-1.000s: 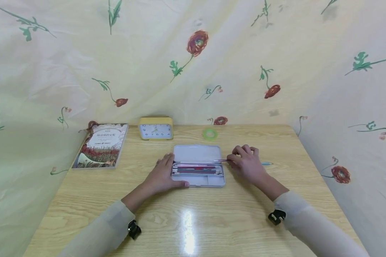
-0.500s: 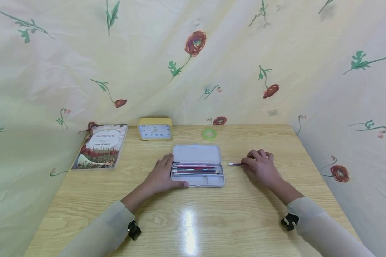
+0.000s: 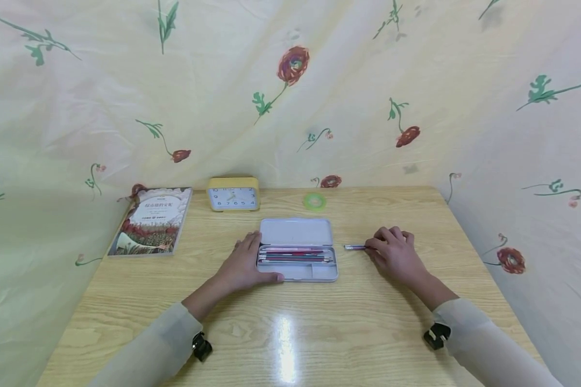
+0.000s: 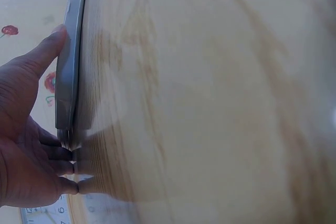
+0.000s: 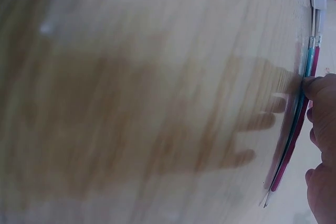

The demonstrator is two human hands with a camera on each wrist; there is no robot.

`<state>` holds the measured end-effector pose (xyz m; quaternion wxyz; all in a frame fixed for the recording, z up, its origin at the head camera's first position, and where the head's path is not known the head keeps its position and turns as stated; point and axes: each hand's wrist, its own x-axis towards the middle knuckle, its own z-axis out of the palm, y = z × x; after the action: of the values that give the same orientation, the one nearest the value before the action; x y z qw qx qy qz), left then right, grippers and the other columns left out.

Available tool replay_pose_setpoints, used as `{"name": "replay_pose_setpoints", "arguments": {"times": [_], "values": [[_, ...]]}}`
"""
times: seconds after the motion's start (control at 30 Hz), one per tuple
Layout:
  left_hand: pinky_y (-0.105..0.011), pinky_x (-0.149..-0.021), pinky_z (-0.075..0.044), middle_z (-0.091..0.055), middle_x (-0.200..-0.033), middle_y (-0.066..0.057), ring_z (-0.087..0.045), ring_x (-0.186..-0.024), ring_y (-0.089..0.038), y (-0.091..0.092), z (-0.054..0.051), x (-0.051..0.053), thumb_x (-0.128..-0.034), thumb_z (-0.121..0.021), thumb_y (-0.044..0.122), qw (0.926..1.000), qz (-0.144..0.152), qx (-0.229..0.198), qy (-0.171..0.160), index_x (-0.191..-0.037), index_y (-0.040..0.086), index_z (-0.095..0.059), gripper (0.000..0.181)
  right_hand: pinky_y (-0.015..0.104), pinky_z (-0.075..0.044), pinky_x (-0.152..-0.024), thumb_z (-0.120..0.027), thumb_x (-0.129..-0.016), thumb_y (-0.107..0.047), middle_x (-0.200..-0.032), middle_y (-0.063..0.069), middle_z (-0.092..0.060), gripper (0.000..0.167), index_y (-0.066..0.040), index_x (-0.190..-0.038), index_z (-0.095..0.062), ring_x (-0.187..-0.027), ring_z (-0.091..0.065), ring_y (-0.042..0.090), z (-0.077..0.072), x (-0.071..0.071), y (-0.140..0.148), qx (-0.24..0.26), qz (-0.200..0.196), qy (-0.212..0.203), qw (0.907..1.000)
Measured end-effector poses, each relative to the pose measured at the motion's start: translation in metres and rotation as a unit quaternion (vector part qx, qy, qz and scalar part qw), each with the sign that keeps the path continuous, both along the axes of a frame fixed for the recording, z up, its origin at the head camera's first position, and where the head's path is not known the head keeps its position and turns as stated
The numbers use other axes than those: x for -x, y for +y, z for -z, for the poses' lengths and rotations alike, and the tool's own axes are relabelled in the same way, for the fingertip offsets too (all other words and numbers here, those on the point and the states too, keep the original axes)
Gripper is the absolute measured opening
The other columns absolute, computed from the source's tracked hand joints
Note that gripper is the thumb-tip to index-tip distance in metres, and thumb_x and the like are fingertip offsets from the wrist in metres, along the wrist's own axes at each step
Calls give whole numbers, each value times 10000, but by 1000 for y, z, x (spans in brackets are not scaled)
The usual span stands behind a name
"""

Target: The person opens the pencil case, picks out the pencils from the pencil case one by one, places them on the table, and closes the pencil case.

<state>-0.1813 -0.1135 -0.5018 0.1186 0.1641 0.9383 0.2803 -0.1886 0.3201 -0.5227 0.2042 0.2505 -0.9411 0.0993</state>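
Note:
An open pencil case (image 3: 297, 232) lies mid-table in the head view, its lid folded back. Several pencils (image 3: 295, 255) rest in its rear compartment. My left hand (image 3: 244, 264) holds the case's left end, the thumb along the front edge and the other fingers round the left side, as the left wrist view also shows. To the right of the case, my right hand (image 3: 394, 252) pinches two pencils lying side by side, a teal pencil (image 5: 308, 59) and a dark red pencil (image 5: 286, 163). Their eraser ends point toward the case; the hand hides most of them from above.
A yellow alarm clock (image 3: 233, 194) stands at the table's back edge. Left of it lies a book (image 3: 152, 223); to its right is a roll of green tape (image 3: 314, 201). A floral curtain (image 3: 222, 97) hangs behind the wooden table (image 3: 339, 333).
My right hand has moved right, away from the case, with a dark pencil. The blue pencil end that showed beyond this hand is now hidden in the head view. My left hand stays put.

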Motion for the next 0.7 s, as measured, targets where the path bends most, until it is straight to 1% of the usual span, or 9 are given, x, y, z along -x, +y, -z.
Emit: {"name": "replay_pose_setpoints", "arguments": {"times": [0.37, 0.53, 0.7], "values": [[-592, -1425, -143, -234, -1827, -242, -190, -1724, -426, 0, 1, 1, -799, -876, 757, 10000, -9, 19, -4, -1759, 5, -170, 1408, 779, -462, -961, -885, -933, -119, -1024, 30, -641, 150, -168, -1056, -815, -979, -547, 302, 0, 0, 0, 50, 14, -90, 9999], [-595, -1424, -145, -238, -1825, -244, -196, -1722, -431, 0, 1, 1, -796, -879, 756, 10000, -30, -3, -25, -1759, 6, -174, 1410, 766, -467, -961, -869, -951, -134, -1031, 34, -662, 149, -167, -1087, -817, -971, -555, 296, 0, 0, -1, -47, 46, -130, 9999], [-599, -1422, -150, -246, -1822, -246, -208, -1719, -431, 0, 1, 1, -796, -883, 750, 10000, -28, 6, -38, -1757, 4, -179, 1405, 771, -475, -961, -862, -960, -137, -1039, 38, -668, 131, -159, -1082, -821, -977, -565, 297, 1, 1, -1, -149, 61, -157, 9997]]}}
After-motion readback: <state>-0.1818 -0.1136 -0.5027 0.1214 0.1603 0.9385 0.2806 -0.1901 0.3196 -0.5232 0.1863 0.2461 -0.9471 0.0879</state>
